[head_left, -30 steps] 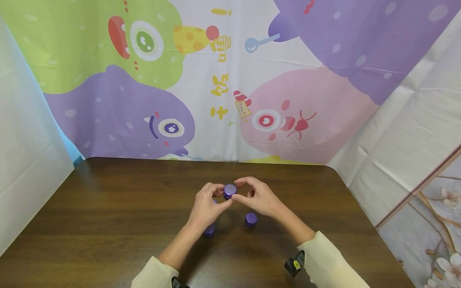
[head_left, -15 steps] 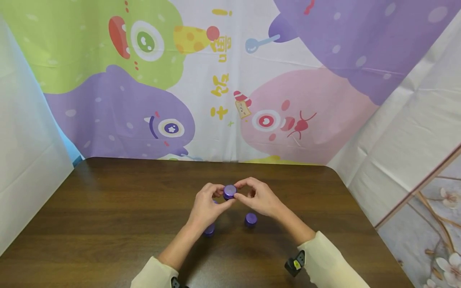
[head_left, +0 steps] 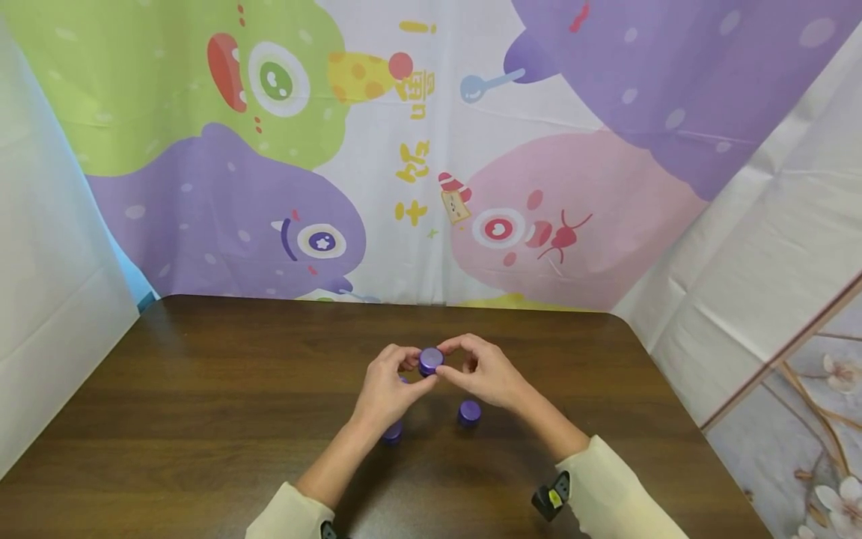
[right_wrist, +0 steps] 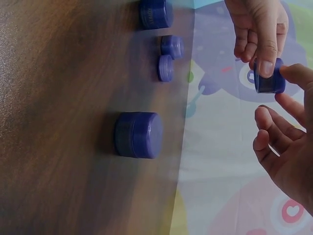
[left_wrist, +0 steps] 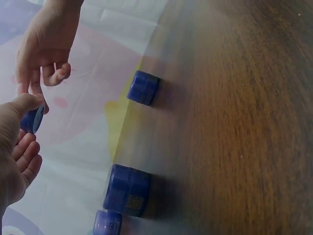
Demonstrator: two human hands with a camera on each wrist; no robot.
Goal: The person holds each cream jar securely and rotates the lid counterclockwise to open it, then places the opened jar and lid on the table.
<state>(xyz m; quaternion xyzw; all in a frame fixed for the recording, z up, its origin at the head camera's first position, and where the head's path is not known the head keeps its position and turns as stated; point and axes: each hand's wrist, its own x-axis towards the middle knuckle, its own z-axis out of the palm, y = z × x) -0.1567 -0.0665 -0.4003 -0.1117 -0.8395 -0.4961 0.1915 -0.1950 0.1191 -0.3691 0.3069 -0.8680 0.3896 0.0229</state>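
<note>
A small purple lidded jar [head_left: 431, 361] is held up over the table between both hands. My left hand [head_left: 387, 388] pinches it from the left between thumb and fingers; in the right wrist view that thumb presses the jar's side [right_wrist: 264, 84]. From the right, my right hand [head_left: 488, 372] pinches the jar near its lid with thumb and index finger, the other fingers loosely curled. One purple jar [head_left: 469, 412] stands below the right hand. Another purple jar [head_left: 393, 431] shows beside the left forearm, partly hidden by it.
In the right wrist view a larger jar [right_wrist: 138, 135] stands closest, with a small jar [right_wrist: 172, 46], a low round purple piece [right_wrist: 166, 68] and another jar [right_wrist: 155, 13] farther off. The brown wooden table [head_left: 202, 419] ends at a printed cloth [head_left: 404, 262].
My right thumb shifts slightly at the jar's edge. The jar stays held in both hands in almost the same place, and the jars on the table have not moved.
</note>
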